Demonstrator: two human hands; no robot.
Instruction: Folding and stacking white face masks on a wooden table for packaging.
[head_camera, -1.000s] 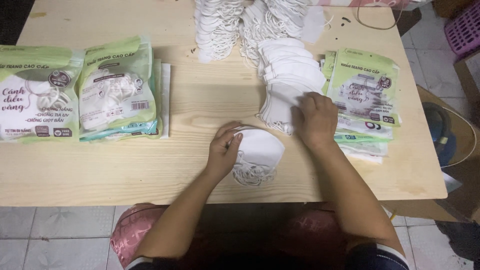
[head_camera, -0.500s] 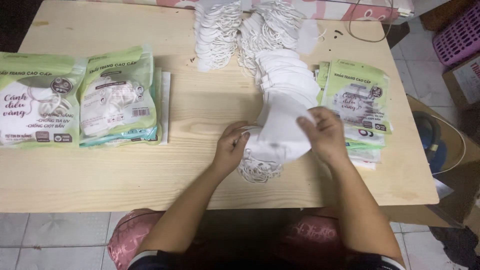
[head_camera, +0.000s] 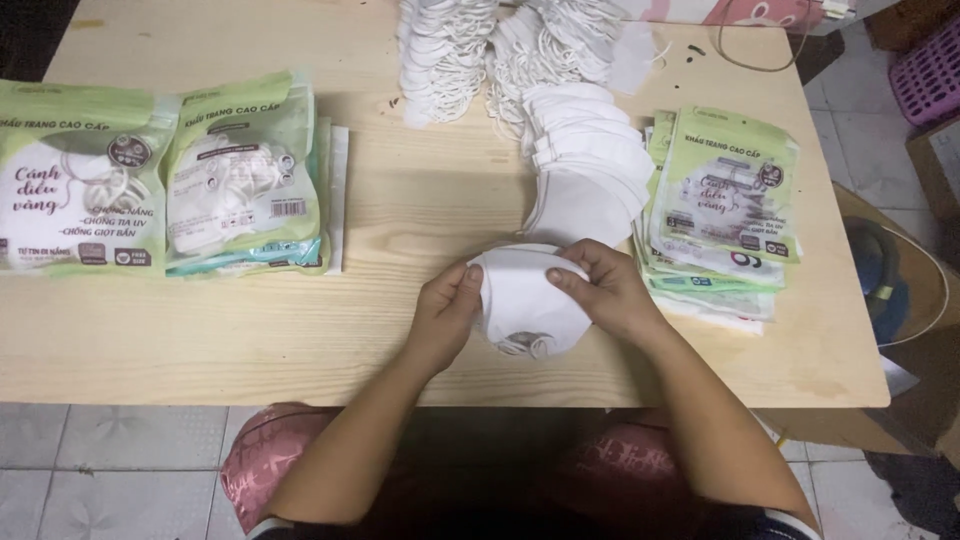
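Wooden table (head_camera: 300, 330) over a tiled floor; green packets (head_camera: 725, 185) right of a fanned mask pile (head_camera: 585, 165); left hand (head_camera: 445, 310) and right hand (head_camera: 610, 290) pinch opposite sides of one white mask (head_camera: 522, 295), lying between them near the table's front edge, straps toward the person

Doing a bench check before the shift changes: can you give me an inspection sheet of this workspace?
Surface: wooden table, pale, bare at the near left.
Job's things: white masks held in both hands; fanned row of masks behind them.
Clutter: filled green packets at left, flat empty packets at right, heaps of ear loops at the far edge.
Grips: left hand and right hand pinch the masks.
Cables: thin cord at far right corner.
Surroundings: tiled floor, purple basket.
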